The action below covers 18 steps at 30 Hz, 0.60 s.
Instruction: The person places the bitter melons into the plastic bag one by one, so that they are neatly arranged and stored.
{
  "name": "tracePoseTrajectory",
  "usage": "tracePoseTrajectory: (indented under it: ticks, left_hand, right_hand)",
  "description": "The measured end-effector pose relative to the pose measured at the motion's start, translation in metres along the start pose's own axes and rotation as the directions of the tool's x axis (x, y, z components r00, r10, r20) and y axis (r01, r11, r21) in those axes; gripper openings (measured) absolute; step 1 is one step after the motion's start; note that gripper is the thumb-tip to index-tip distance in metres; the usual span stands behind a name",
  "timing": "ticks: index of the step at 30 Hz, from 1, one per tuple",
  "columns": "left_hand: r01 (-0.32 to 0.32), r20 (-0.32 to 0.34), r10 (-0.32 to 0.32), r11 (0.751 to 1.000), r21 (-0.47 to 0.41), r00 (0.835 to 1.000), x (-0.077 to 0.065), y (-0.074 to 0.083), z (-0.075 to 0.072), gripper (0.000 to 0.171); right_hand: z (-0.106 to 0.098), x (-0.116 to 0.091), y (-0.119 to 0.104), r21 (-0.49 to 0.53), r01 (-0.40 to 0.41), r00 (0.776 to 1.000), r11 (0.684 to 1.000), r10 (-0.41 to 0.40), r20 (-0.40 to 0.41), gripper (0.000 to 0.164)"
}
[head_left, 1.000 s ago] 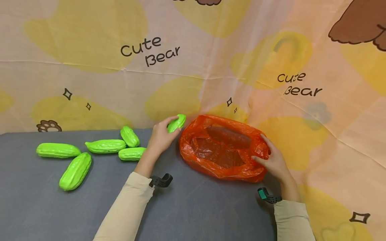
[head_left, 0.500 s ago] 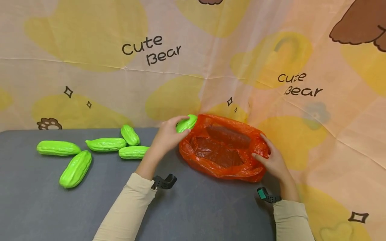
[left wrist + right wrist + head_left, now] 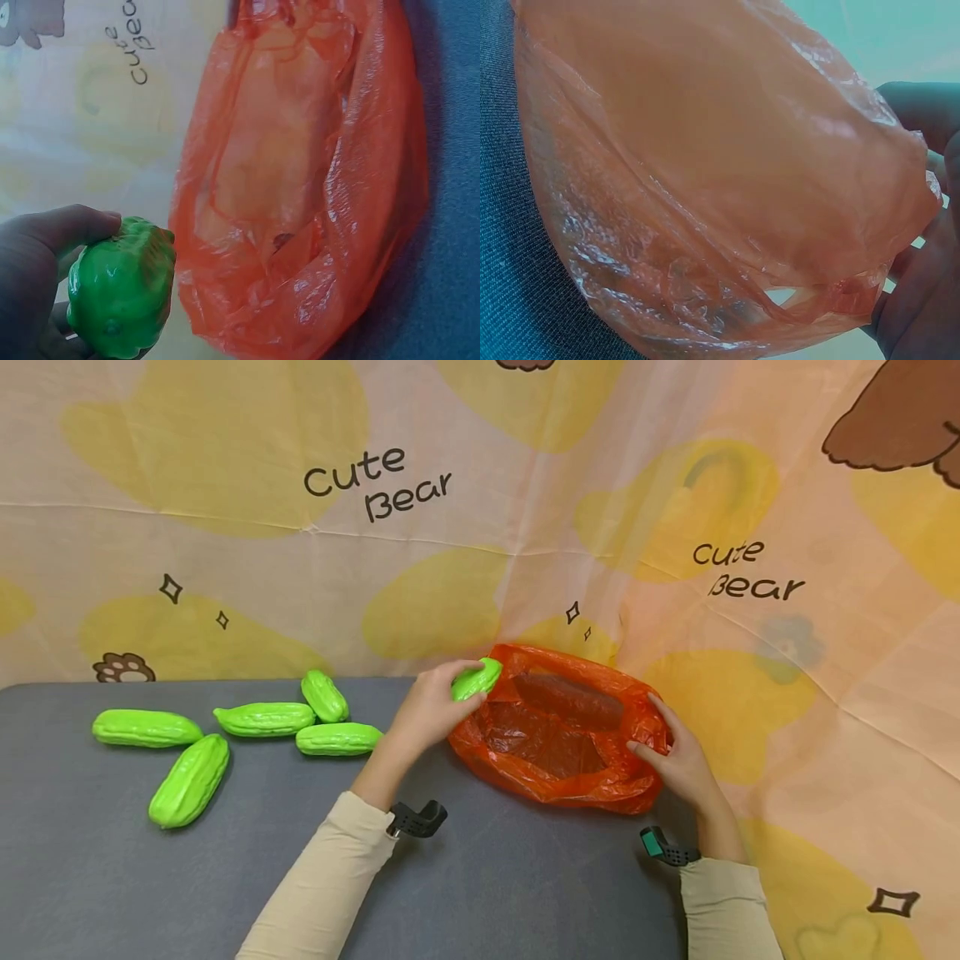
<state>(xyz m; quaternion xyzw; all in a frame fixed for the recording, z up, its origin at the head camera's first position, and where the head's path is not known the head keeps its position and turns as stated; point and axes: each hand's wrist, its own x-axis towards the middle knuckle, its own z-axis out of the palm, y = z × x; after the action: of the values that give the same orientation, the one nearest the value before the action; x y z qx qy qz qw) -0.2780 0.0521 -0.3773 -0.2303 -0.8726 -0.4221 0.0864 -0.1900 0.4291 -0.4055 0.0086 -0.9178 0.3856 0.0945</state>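
Gripping a green gourd (image 3: 477, 681) by its sides at the left rim of a red bag (image 3: 543, 793), the left hand (image 3: 431, 706) holds what looks light, firm and slick, best grasped around the middle; the right hand (image 3: 686, 768) grips the flimsy, gaping bag's opposite edge, its contents unclear.

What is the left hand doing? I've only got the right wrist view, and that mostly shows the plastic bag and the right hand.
Observer: The left hand is holding a green vegetable.
Operator: Are there any more lying around?
Observer: Yes, five more green vegetables lie on the table, left of the bag.
Operator: Is the one in the hand inside the bag?
Observer: No, the head view shows it at the bag's left rim; whether they touch, I can't tell.
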Motion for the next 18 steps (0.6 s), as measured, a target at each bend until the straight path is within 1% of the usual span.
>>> tracePoseTrajectory:
  ticks: [7,10,13,15,18]
  left_hand:
    - [-0.019,0.033,0.018,0.999,0.047,0.999,-0.002,0.002,0.014,0.047]
    - [-0.03,0.049,0.027,0.998,0.061,0.998,-0.003,0.001,0.023,0.047]
    - [-0.055,0.068,0.051,0.996,0.068,0.996,-0.003,-0.001,0.03,0.046]
    - [-0.071,0.075,0.065,0.995,0.072,0.995,-0.004,-0.001,0.033,0.045]
    - [-0.077,0.079,0.071,0.994,0.081,0.994,-0.004,-0.002,0.035,0.046]
  right_hand:
    - [0.001,-0.002,0.0,-0.018,0.041,0.999,0.999,-0.041,-0.012,0.092]
    - [0.002,-0.001,-0.001,-0.019,0.041,0.999,0.999,-0.041,-0.009,0.094]
    - [0.003,-0.001,-0.001,-0.014,0.037,0.999,0.999,-0.037,-0.002,0.095]
    - [0.003,-0.001,-0.002,-0.004,0.036,0.999,0.999,-0.036,0.005,0.095]
    - [0.003,0.0,-0.002,0.007,0.032,0.999,0.999,-0.032,0.016,0.096]
